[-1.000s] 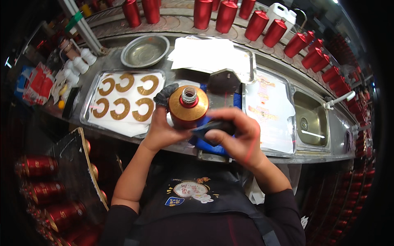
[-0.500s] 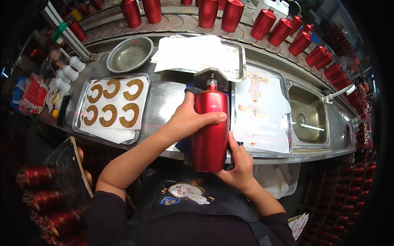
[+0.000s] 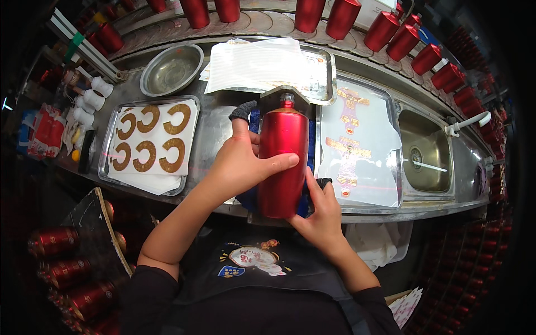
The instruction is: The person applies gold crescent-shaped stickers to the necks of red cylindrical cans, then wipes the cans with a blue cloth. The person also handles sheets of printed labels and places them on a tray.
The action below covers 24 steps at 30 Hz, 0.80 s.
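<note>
A glossy red bottle (image 3: pixel 285 131) with a short clear neck is in both my hands, its neck pointing away from me. My left hand (image 3: pixel 241 162) holds its left side, thumb across the front. The left index finger sticks up, wearing a dark finger cover. Low on the right side, my right hand (image 3: pixel 322 215) supports the bottle near its base; a dark cover shows on one finger there too. Behind the neck stands a metal V-shaped rest (image 3: pixel 301 96). Blue cloth (image 3: pixel 255 125) shows beneath the bottle, which mostly hides it.
Left, a tray (image 3: pixel 192 106) bears gold C-shaped labels (image 3: pixel 174 155). A metal bowl (image 3: pixel 146 78) and paper sheets (image 3: pixel 251 61) lie behind. Right are a sheet with ornate labels (image 3: pixel 350 151), a sink (image 3: pixel 427 167) and a faucet (image 3: pixel 472 121). Red bottles (image 3: pixel 343 19) stand along a conveyor (image 3: pixel 262 23).
The bottle has moved slightly away from me and its base has risen in view. My left index finger has lifted off it. Bottles on the conveyor have shifted right.
</note>
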Each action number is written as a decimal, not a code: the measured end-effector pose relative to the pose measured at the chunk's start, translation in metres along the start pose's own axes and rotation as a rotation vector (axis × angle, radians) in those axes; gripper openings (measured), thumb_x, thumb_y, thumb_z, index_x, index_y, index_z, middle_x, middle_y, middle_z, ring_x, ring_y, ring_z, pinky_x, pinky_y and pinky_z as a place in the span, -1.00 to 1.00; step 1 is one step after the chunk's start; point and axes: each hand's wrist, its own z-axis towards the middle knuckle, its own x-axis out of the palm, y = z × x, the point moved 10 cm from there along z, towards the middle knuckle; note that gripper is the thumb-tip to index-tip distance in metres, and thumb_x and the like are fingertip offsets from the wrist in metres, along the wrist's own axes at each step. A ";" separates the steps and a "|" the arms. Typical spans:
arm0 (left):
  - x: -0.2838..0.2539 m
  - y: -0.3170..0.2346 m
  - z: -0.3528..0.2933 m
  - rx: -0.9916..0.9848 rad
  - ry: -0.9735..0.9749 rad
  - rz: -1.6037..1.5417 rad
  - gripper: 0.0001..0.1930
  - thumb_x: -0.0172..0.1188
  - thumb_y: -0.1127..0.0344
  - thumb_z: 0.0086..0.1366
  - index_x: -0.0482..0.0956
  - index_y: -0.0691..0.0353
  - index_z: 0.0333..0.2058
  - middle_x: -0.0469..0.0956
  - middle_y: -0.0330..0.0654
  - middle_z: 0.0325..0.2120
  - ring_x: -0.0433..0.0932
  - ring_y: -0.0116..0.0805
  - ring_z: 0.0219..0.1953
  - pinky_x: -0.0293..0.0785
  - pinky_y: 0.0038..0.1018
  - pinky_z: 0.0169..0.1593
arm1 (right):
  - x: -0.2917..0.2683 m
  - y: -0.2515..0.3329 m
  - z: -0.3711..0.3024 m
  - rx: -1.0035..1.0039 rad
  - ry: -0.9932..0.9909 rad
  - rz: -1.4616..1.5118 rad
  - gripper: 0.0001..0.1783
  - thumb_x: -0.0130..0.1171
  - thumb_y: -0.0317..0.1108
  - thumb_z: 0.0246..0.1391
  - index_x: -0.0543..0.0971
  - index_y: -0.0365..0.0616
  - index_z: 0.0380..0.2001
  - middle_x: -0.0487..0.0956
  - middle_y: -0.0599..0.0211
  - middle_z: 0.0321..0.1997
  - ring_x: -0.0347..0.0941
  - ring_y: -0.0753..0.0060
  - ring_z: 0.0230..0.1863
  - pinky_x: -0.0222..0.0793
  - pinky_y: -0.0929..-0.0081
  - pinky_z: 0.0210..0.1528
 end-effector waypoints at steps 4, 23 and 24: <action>-0.002 0.006 -0.015 0.082 -0.036 -0.247 -0.06 0.60 -0.02 -0.07 0.17 0.53 -0.02 0.48 0.22 -0.06 0.64 -0.19 -0.11 0.63 -0.39 -0.14 | 0.001 0.004 -0.004 -0.016 0.010 0.012 0.01 0.46 -0.32 -0.23 0.28 -0.19 0.37 0.38 0.12 -0.29 0.42 0.17 -0.50 0.39 0.30 -0.51; 0.011 0.025 -0.017 0.126 -0.020 -0.437 -0.05 0.62 0.02 -0.09 0.19 0.48 0.05 0.42 0.06 0.01 0.48 -0.22 0.03 0.46 -0.32 0.07 | -0.004 0.007 0.007 -0.064 0.173 -0.075 -0.06 0.44 -0.30 -0.22 0.35 -0.15 0.33 0.35 0.14 -0.38 0.41 0.17 -0.51 0.39 0.29 -0.46; 0.011 0.023 -0.018 0.126 -0.030 -0.406 -0.04 0.63 0.02 -0.11 0.20 0.48 0.05 0.43 0.05 -0.02 0.49 -0.22 0.02 0.46 -0.33 0.06 | -0.002 0.005 0.007 -0.046 0.187 -0.077 -0.06 0.44 -0.30 -0.21 0.35 -0.16 0.33 0.35 0.14 -0.38 0.41 0.16 -0.51 0.39 0.28 -0.46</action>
